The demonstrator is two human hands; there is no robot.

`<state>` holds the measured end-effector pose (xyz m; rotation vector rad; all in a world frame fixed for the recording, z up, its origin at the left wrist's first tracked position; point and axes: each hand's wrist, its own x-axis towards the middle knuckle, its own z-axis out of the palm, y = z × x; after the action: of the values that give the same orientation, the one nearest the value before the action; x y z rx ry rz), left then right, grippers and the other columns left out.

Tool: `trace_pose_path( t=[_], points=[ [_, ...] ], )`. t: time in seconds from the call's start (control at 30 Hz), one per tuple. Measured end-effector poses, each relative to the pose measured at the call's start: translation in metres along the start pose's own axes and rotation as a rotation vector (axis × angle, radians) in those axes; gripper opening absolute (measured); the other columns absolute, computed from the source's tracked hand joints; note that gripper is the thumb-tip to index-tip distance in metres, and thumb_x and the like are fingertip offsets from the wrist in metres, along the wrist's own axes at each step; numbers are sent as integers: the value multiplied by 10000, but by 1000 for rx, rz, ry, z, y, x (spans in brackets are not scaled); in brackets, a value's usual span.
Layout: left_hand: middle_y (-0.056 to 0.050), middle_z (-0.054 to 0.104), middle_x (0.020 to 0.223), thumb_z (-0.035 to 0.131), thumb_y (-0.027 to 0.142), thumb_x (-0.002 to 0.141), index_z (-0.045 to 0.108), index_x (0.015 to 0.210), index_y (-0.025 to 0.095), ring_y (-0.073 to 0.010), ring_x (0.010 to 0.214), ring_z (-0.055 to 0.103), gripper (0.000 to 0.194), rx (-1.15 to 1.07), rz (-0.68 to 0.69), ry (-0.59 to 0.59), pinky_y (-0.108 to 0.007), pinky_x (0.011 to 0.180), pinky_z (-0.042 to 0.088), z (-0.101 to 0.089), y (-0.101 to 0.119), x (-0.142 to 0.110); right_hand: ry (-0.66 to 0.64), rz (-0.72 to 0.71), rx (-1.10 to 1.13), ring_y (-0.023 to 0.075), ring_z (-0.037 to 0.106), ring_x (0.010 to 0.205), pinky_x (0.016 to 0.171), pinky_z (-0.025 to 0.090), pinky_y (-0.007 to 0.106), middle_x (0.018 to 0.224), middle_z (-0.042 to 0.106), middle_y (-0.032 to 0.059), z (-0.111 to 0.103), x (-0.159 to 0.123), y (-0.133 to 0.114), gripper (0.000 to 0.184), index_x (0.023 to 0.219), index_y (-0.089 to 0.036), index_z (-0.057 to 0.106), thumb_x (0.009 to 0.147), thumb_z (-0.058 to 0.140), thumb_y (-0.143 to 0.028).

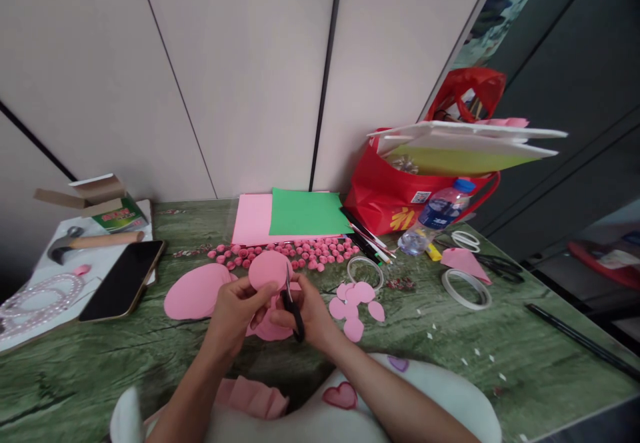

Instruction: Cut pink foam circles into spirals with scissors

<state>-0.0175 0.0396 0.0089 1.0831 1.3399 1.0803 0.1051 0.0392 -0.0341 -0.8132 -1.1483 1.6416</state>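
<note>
Between thumb and fingers, my left hand (245, 306) pinches a round pink paper piece (269, 270), raised above the table. Black-handled scissors (295, 313) are in my right hand (311, 310), their blades along the right edge of that paper. Below both hands lie more pink paper pieces (274, 326), partly hidden. Larger pink paper ovals (195, 293) are stacked to the left. On the right, several small pink paper discs (353, 300) overlap loosely. Behind my hands spreads a band of small rolled pink paper roses (320, 250).
Green and pink sheets (310, 213) lie at the back beside pens (373, 240). A red bag (373, 190) and a water bottle (440, 216) stand back right. Tape rolls (467, 290) lie right. A phone (125, 280), hammer (95, 242) and opened box (110, 210) are left.
</note>
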Motion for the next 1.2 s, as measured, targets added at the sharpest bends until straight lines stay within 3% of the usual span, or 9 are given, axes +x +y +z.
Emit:
trace_pose_path(
  t=[0.2,0.7,1.0,1.2],
  points=[
    [75,379,347,623,328,610,513,564,135,-34,300,287,227,-8,7,0,-163,302,174,-1,-1,1,-1,42,-37,39,354,388,379,264,144,476,453,-114,-1,1,-1,518,836,-207,329,492,715,-211],
    [79,371,372,604,309,644,462,541,144,-29,326,275,241,-52,79,27,-160,322,181,-3,-3,0,40,54,-64,61,422,329,346,335,155,411,496,-115,-3,3,3,545,861,-194,360,464,728,-252],
    [56,454,426,606,259,647,469,542,139,-37,346,368,210,-174,115,75,-150,325,267,-2,-2,2,30,75,-41,54,419,299,314,338,139,370,477,-124,-1,2,-1,541,825,-189,349,459,730,-302],
    [45,484,446,581,272,675,510,593,136,-53,348,402,174,-171,126,0,-162,314,302,1,-2,0,36,76,-8,59,412,296,307,326,143,372,453,-128,2,1,0,560,814,-198,346,443,742,-337]
  ],
)
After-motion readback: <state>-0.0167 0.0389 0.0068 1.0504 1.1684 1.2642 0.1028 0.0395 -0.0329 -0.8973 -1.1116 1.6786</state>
